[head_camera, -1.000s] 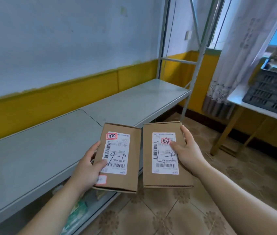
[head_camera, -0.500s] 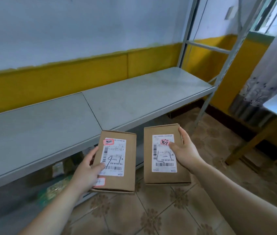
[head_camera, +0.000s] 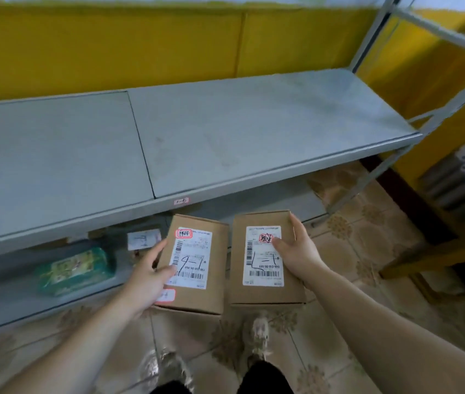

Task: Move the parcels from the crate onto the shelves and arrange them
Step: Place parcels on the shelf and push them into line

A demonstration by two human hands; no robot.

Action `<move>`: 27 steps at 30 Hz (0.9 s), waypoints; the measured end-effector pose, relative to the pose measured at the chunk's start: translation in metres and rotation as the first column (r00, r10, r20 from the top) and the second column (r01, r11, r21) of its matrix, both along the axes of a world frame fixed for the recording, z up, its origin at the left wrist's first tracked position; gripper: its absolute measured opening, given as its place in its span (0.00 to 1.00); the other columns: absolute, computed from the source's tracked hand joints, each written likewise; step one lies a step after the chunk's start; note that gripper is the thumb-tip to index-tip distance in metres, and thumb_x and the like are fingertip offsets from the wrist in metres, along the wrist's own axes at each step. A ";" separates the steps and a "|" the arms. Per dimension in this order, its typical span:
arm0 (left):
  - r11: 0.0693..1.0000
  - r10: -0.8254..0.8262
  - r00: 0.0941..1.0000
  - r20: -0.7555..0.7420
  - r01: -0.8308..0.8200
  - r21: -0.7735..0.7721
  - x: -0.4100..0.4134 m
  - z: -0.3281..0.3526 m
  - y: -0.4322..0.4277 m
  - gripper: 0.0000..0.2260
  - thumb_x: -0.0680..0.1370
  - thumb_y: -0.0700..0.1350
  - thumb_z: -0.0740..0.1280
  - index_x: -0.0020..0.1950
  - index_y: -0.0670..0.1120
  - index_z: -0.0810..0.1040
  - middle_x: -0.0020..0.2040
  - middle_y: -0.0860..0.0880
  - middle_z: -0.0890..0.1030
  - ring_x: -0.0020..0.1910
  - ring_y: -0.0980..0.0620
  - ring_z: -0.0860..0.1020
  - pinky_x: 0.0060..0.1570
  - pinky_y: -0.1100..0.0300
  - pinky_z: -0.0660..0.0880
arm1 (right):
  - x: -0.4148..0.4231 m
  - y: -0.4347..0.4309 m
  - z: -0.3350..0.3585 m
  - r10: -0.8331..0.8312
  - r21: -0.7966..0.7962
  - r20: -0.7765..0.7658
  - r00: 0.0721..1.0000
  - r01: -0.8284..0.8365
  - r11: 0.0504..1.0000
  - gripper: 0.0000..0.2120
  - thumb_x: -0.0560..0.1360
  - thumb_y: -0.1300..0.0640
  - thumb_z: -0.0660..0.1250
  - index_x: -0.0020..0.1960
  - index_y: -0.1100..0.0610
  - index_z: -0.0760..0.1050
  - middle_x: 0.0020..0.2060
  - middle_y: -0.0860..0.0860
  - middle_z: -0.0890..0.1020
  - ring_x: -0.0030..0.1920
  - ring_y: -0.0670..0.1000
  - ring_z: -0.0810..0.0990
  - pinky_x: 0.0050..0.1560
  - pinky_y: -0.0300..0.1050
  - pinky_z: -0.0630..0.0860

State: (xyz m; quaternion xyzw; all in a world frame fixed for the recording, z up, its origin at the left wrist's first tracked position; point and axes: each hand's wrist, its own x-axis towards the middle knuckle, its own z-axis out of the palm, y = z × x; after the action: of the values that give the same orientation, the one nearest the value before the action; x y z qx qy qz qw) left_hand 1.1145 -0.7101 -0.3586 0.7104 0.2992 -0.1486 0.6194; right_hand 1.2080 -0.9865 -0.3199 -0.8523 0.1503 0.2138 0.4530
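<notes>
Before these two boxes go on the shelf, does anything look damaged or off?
Nothing stands out. The brown cardboard parcel in the left hand and the second brown parcel in the right hand look undented and closed. The first is merely tilted slightly.

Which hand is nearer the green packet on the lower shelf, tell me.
Left. The left hand grips its cardboard box just right of the green packet; the right hand holds the other box farther right, past the first box.

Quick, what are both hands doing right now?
Left hand: holding the left parcel.
Right hand: holding the right parcel.
</notes>
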 end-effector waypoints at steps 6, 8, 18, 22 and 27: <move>0.986 0.167 0.979 -0.117 -0.167 0.017 0.011 -0.054 -0.012 0.28 0.79 0.36 0.65 0.72 0.61 0.63 0.44 0.57 0.84 0.43 0.45 0.82 0.34 0.56 0.74 | 0.067 0.016 -0.073 0.184 0.027 -0.086 0.979 -0.183 0.983 0.34 0.80 0.53 0.66 0.79 0.39 0.51 0.48 0.43 0.81 0.43 0.47 0.85 0.45 0.47 0.83; 0.972 0.233 0.965 -0.119 -0.229 0.041 0.017 -0.078 -0.018 0.28 0.79 0.37 0.65 0.74 0.59 0.63 0.47 0.55 0.84 0.42 0.48 0.84 0.35 0.53 0.77 | 0.086 0.022 -0.106 0.219 0.054 -0.101 0.971 -0.214 0.975 0.34 0.80 0.53 0.66 0.79 0.40 0.52 0.50 0.45 0.81 0.42 0.44 0.83 0.40 0.41 0.80; 0.904 0.399 0.917 -0.015 -0.390 0.177 0.081 -0.274 0.034 0.27 0.79 0.39 0.66 0.74 0.59 0.64 0.50 0.54 0.81 0.45 0.53 0.81 0.35 0.59 0.76 | 0.160 0.068 -0.335 0.132 0.199 -0.059 0.990 -0.118 0.973 0.29 0.78 0.56 0.68 0.75 0.44 0.61 0.56 0.52 0.81 0.47 0.51 0.81 0.48 0.46 0.77; 0.869 0.428 0.899 0.092 -0.437 0.232 0.106 -0.348 0.070 0.27 0.80 0.38 0.65 0.74 0.58 0.64 0.55 0.50 0.80 0.48 0.51 0.80 0.38 0.56 0.77 | 0.184 0.096 -0.424 0.150 0.189 0.003 0.989 -0.148 0.971 0.25 0.80 0.58 0.67 0.74 0.49 0.63 0.58 0.57 0.81 0.47 0.52 0.82 0.44 0.46 0.78; 0.859 0.404 0.894 0.194 -0.444 0.254 0.117 -0.410 0.115 0.27 0.79 0.36 0.65 0.74 0.56 0.65 0.58 0.49 0.80 0.51 0.48 0.81 0.48 0.51 0.78 | 0.210 0.123 -0.507 0.117 0.261 0.103 0.988 -0.140 0.955 0.32 0.80 0.61 0.67 0.78 0.47 0.58 0.59 0.56 0.81 0.43 0.50 0.80 0.35 0.36 0.76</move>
State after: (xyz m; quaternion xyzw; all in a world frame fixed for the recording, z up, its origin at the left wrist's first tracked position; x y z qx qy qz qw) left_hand 1.2319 -0.5953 -0.7685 0.7187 0.4249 0.0854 0.5437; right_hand 1.4180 -0.8637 -0.8268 -0.7999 0.0447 0.2243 0.5549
